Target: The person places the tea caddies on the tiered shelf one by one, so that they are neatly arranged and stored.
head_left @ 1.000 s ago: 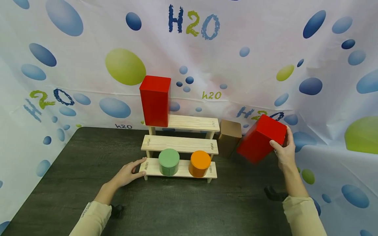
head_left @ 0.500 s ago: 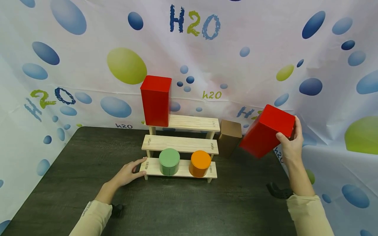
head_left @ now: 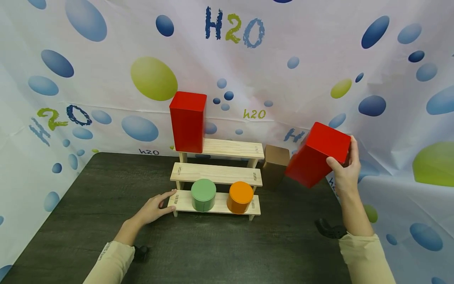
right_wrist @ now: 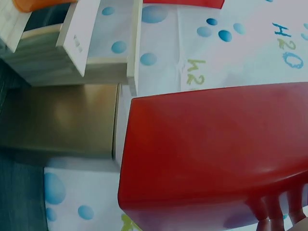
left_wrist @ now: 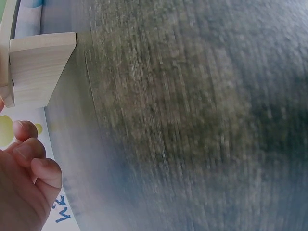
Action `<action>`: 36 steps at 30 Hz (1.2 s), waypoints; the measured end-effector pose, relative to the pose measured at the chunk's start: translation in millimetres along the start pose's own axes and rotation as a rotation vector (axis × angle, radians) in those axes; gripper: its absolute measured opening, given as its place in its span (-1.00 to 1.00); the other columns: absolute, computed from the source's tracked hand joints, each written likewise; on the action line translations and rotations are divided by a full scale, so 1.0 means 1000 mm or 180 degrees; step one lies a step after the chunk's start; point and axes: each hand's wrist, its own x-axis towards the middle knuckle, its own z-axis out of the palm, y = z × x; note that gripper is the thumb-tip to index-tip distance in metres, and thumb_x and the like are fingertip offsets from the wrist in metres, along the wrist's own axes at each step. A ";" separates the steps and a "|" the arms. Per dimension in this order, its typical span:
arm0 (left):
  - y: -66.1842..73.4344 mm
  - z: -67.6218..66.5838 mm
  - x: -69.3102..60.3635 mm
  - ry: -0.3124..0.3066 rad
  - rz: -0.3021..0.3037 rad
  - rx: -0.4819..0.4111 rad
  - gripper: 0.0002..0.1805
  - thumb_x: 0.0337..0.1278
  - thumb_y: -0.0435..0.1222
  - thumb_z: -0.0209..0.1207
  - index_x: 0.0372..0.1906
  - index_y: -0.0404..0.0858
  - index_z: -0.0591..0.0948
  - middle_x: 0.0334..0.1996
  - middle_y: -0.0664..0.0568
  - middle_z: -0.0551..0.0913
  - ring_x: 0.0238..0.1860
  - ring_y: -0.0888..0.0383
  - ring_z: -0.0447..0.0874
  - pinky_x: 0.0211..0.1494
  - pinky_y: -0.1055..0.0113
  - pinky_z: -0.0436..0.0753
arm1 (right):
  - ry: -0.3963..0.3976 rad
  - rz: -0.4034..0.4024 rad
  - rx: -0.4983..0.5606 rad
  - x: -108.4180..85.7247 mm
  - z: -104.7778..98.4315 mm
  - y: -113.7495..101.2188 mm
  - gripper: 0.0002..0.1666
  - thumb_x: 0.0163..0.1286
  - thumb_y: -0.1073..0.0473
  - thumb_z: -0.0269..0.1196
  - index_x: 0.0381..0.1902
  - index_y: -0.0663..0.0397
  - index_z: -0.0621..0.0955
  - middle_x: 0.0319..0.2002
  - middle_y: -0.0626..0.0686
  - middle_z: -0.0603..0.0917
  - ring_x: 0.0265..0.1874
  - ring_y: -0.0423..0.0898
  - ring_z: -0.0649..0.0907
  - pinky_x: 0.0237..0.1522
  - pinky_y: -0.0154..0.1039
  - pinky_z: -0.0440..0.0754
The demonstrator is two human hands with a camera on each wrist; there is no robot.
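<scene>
My right hand (head_left: pixel 347 173) holds a red box-shaped canister (head_left: pixel 317 154), tilted and raised off the table to the right of a wooden three-step stand (head_left: pixel 216 173). In the right wrist view the red canister (right_wrist: pixel 216 154) fills much of the picture, with fingertips at its lower right side. My left hand (head_left: pixel 152 209) grips the left end of the stand's lowest step between thumb and index finger. In the left wrist view the other fingers (left_wrist: pixel 45 171) are curled beside the stand's wooden leg (left_wrist: pixel 41 67); the thumb is out of sight there.
Another red canister (head_left: pixel 188 122) stands at the top step's left end. A green round tin (head_left: pixel 203 195) and an orange round tin (head_left: pixel 240 197) occupy the lowest step. A brown-gold canister (head_left: pixel 274 165) stands right of the stand on the dark table (head_left: pixel 213 248), before a printed curtain (head_left: pixel 301 90).
My right hand lifted the red canister up and to the right, then shifted it slightly back left. The left hand stays at the stand's end.
</scene>
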 end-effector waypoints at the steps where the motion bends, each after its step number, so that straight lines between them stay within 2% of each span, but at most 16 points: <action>1: 0.000 0.000 0.000 -0.0001 -0.0003 -0.0001 -0.31 0.08 -0.08 0.21 0.29 -0.27 0.33 -0.64 0.11 0.21 -0.62 0.23 0.08 -0.50 0.37 0.19 | -0.0010 0.0007 0.0030 0.000 0.002 0.000 -0.23 0.09 0.46 0.18 0.30 0.15 0.25 0.01 0.13 0.43 -0.06 -0.05 0.43 -0.17 -0.38 0.53; 10: 0.000 -0.001 -0.001 -0.0003 -0.0050 -0.0031 -0.30 0.07 -0.06 0.21 0.30 -0.26 0.32 -0.64 0.10 0.21 -0.62 0.22 0.09 -0.50 0.36 0.19 | -0.0124 0.0064 0.0002 0.007 0.022 0.004 -0.20 0.06 0.43 0.16 0.31 0.14 0.23 0.02 0.11 0.43 -0.06 -0.04 0.44 -0.18 -0.36 0.53; 17: 0.003 -0.001 0.000 -0.0023 -0.0026 -0.0009 -0.30 0.08 -0.06 0.20 0.30 -0.26 0.32 -0.64 0.11 0.21 -0.62 0.22 0.08 -0.50 0.37 0.18 | -0.0106 0.0262 -0.0010 0.008 0.040 0.014 -0.13 0.12 0.37 0.15 0.39 -0.01 0.12 0.12 0.08 0.37 0.04 -0.04 0.38 -0.10 -0.37 0.50; 24: 0.004 -0.001 0.000 -0.0028 -0.0069 0.0009 -0.30 0.07 -0.06 0.21 0.30 -0.25 0.32 -0.63 0.10 0.21 -0.61 0.21 0.08 -0.49 0.36 0.18 | -0.0323 0.0218 0.0023 0.011 0.064 0.029 -0.14 0.10 0.39 0.14 0.38 0.07 0.13 0.10 0.06 0.38 0.01 -0.05 0.40 -0.07 -0.35 0.48; 36: 0.005 -0.001 -0.001 -0.0029 -0.0094 0.0017 -0.31 0.08 -0.07 0.20 0.30 -0.25 0.32 -0.64 0.11 0.21 -0.61 0.22 0.08 -0.49 0.36 0.18 | -0.0518 0.0354 -0.0113 0.015 0.095 0.050 -0.10 0.11 0.33 0.17 0.40 0.02 0.09 0.13 -0.01 0.35 0.03 -0.06 0.39 -0.08 -0.36 0.50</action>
